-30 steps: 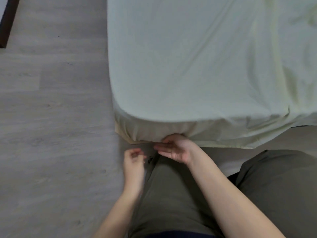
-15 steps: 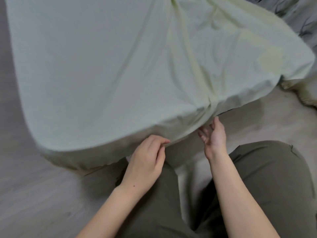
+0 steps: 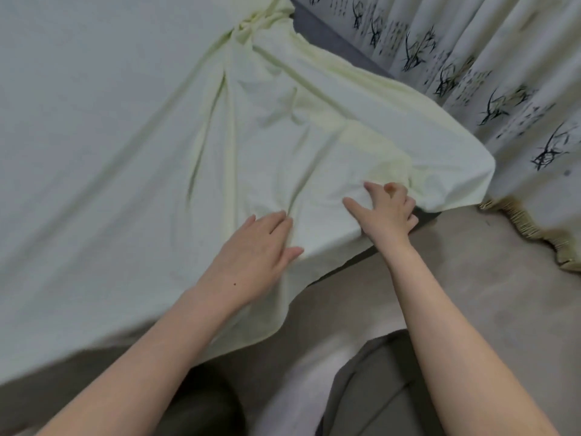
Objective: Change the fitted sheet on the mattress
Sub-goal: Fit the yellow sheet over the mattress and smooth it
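Note:
A pale green fitted sheet (image 3: pixel 157 136) lies loose and creased over the mattress, with folds running to a bunched knot at the top (image 3: pixel 251 23). The dark grey mattress (image 3: pixel 327 29) shows bare along the right side and at the near right corner (image 3: pixel 427 217). My left hand (image 3: pixel 257 253) rests flat on the sheet near the front edge, fingers straight. My right hand (image 3: pixel 386 212) is on the sheet by the near right corner, thumb and forefinger stretched out and the other fingers curled into the fabric at the mattress edge. A flap of sheet (image 3: pixel 261 322) hangs over the front.
A white curtain (image 3: pixel 503 89) with dark plant print hangs close along the right of the bed, its fringed hem (image 3: pixel 534 228) on the beige floor (image 3: pixel 471 278). My knees in dark trousers (image 3: pixel 371 388) are at the bottom, near the bed.
The view has swung right along the bed's foot. Both hands rose from below the mattress edge onto the top of the sheet, the right one reaching toward the right corner.

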The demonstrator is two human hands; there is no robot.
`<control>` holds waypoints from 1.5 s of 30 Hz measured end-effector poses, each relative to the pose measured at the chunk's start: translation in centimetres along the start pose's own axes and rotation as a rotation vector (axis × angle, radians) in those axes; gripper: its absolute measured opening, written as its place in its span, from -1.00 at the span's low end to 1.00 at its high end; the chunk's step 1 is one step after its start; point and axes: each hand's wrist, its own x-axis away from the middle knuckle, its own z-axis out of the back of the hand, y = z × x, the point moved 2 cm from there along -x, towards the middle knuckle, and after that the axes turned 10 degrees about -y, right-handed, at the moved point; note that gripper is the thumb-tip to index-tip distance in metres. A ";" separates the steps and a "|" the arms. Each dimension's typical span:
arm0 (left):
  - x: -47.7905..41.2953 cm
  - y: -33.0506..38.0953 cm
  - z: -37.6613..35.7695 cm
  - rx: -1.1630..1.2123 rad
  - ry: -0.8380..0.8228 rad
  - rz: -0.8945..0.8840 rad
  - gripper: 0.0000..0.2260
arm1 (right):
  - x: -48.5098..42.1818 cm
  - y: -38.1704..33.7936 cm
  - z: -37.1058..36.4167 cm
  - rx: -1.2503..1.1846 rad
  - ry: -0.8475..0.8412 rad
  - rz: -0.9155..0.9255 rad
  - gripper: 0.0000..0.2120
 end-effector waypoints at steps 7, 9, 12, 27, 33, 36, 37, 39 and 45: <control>-7.9 6.3 -2.5 0.042 0.052 0.084 -0.58 | -7.7 8.4 5.3 -0.032 0.107 -0.143 -0.35; -9.3 7.3 -2.9 0.204 0.105 0.193 -0.76 | -9.0 9.1 5.9 -0.004 0.068 -0.018 -0.68; -10.2 8.7 -3.5 0.306 0.122 0.327 -0.79 | -10.3 9.8 7.0 -0.102 0.029 0.187 -0.80; -10.3 15.7 -10.3 -0.020 -0.218 -0.140 -0.86 | -15.6 26.5 11.8 0.181 -0.001 -0.069 -0.73; -11.0 13.2 -5.2 -0.201 0.344 0.065 -0.66 | -16.9 19.7 11.5 -0.182 0.250 0.027 -0.42; -10.1 10.7 -3.7 -0.194 0.321 0.312 -0.59 | -18.3 18.4 11.3 0.019 0.123 -0.015 -0.56; -9.5 10.1 -3.5 -0.204 0.311 0.362 -0.59 | -18.8 18.1 11.5 0.074 0.099 -0.005 -0.69; -8.1 9.0 -3.2 -0.250 0.302 0.425 -0.58 | -19.6 17.9 12.7 0.134 0.107 -0.002 -0.80; -4.0 6.8 -4.4 -0.339 0.184 0.585 -0.42 | -19.3 22.9 14.0 0.069 0.281 -0.144 -0.70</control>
